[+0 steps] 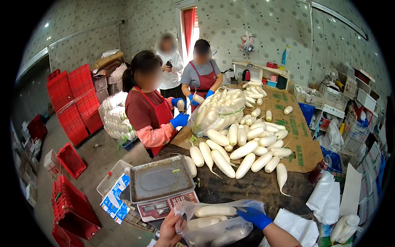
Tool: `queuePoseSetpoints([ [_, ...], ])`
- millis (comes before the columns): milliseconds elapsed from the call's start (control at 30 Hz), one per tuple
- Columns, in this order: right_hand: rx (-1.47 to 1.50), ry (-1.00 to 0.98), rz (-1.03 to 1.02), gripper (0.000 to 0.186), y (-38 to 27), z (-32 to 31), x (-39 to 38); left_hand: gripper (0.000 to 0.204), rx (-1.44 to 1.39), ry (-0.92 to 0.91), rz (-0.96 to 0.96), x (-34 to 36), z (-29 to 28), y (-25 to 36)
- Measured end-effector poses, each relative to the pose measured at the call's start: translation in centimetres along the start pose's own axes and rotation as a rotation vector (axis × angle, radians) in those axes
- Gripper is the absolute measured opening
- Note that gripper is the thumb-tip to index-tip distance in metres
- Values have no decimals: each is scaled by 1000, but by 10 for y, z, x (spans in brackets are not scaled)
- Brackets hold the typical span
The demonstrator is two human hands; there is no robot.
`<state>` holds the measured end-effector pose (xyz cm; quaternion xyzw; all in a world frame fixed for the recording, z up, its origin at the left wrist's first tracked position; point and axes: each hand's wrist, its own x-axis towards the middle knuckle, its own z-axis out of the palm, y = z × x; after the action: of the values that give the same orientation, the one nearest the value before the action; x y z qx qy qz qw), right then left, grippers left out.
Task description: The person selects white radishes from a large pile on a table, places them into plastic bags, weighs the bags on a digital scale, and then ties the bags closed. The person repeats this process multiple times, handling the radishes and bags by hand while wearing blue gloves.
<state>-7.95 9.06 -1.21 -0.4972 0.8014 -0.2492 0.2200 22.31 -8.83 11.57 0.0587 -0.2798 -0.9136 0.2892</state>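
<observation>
In front of me a clear plastic bag (185,208) lies on its side with several white radishes (216,211) in it. My bare left hand (168,229) pinches the bag's left edge. My right hand (256,218), in a blue glove, reaches in at the bag's right side. Its fingers stretch left toward the end of the uppermost radish, touching or nearly so; the plastic partly veils them. Just beyond the bag stands a scale (164,206) with a dirty metal pan (162,179). A heap of loose radishes (247,150) covers the table beyond my hands.
Across the table, a person in red (144,111) holds a radish; another in an apron (201,78) stands by a large filled bag (220,109). Behind them stands a third person (168,66). White plastic bags (296,228) lie right. Red crates (74,210) stand left.
</observation>
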Motion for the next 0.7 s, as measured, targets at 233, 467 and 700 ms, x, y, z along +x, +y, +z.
queuePoseSetpoints([
  [233,-101,620,-65,29,-102,-115,-41,45,341,135,73,16,69,34],
  [467,-159,698,-94,28,-128,-149,-73,48,392,71,88,27,89,32],
  [700,228,-2,-15,32,-69,-114,-68,47,507,167,-134,31,49,9],
])
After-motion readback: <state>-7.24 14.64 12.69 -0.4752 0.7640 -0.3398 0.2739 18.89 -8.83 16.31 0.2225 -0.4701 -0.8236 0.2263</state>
